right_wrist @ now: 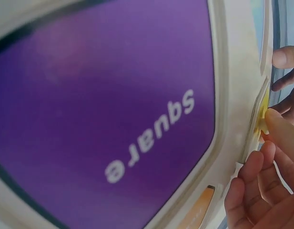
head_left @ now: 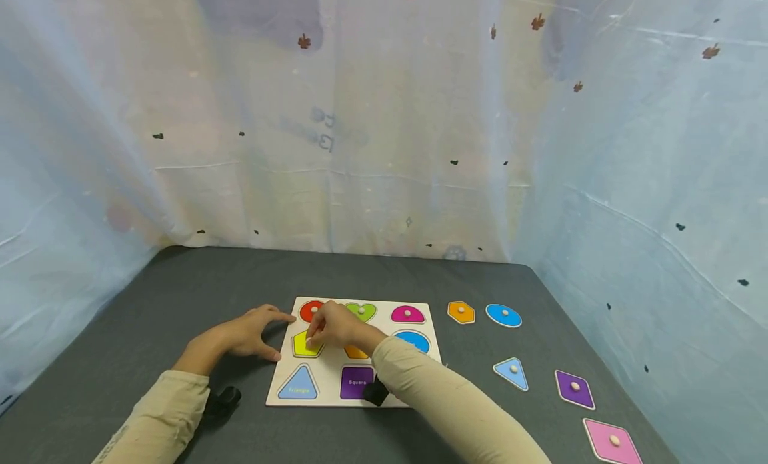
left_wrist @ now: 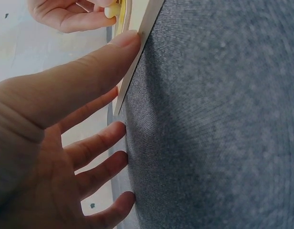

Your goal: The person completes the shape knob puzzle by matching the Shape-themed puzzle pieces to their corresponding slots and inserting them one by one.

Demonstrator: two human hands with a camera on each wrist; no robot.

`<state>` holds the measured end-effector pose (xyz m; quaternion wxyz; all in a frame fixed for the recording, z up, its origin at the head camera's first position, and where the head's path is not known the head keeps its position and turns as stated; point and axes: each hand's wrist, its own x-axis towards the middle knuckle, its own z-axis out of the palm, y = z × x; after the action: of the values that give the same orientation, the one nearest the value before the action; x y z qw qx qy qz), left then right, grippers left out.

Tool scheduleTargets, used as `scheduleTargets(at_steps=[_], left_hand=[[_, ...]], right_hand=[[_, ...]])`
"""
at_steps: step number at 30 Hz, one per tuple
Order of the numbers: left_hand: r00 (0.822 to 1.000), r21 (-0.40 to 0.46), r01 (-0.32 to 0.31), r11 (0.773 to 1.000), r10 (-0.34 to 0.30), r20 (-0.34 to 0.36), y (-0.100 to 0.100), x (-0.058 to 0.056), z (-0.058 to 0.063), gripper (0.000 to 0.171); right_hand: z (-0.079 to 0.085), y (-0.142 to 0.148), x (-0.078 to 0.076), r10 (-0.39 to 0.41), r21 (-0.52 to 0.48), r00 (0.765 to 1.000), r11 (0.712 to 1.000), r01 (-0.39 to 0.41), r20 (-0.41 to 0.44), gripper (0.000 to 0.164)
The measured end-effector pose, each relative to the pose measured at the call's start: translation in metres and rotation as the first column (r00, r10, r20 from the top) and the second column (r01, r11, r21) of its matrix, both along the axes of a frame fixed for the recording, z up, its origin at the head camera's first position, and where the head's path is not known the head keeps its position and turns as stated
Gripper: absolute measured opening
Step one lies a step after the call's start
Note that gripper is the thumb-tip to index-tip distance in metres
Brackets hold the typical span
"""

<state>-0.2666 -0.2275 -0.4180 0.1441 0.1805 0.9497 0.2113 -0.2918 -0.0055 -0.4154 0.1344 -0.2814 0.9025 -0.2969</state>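
Observation:
A white wooden shape-puzzle board lies on the dark table. My right hand pinches the small knob of a yellow pentagon piece at the board's middle-left place; in the right wrist view the knob shows between thumb and fingers. Whether the piece lies fully flush cannot be told. My left hand rests at the board's left edge, its thumb touching the rim and the other fingers spread. A red piece, a green heart piece and a magenta half-round piece sit in the top row.
Right of the board lie loose knobbed pieces: an orange hexagon, a blue oval, a light blue triangle, a purple square and a pink piece. The board's square recess and triangle recess show printed labels.

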Motion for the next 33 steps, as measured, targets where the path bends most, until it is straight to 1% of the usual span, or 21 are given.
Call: scheduleTargets(at_steps=[6, 17, 26, 33], left_hand=[[1.000, 0.003, -0.008, 1.000, 0.008, 0.000, 0.0002, 0.0013, 0.0011, 0.081], [1.000, 0.006, -0.007, 1.000, 0.007, -0.007, -0.0003, 0.0006, -0.0028, 0.080], [1.000, 0.003, -0.004, 1.000, 0.005, -0.010, 0.0002, 0.0012, 0.0015, 0.080], [1.000, 0.010, -0.004, 1.000, 0.004, -0.011, -0.0001, 0.0020, 0.0011, 0.079]], right_hand=[[0.0000, -0.0017, 0.0003, -0.002, -0.008, 1.000, 1.000, 0.002, 0.019, 0.006], [-0.0023, -0.0025, -0.0017, 0.027, 0.033, 1.000, 0.999, -0.027, -0.016, 0.008], [-0.0014, -0.0029, 0.0000, -0.003, 0.015, 1.000, 1.000, 0.003, 0.007, 0.007], [-0.0007, -0.0019, 0.0001, 0.010, 0.013, 0.999, 1.000, -0.010, 0.032, 0.008]])
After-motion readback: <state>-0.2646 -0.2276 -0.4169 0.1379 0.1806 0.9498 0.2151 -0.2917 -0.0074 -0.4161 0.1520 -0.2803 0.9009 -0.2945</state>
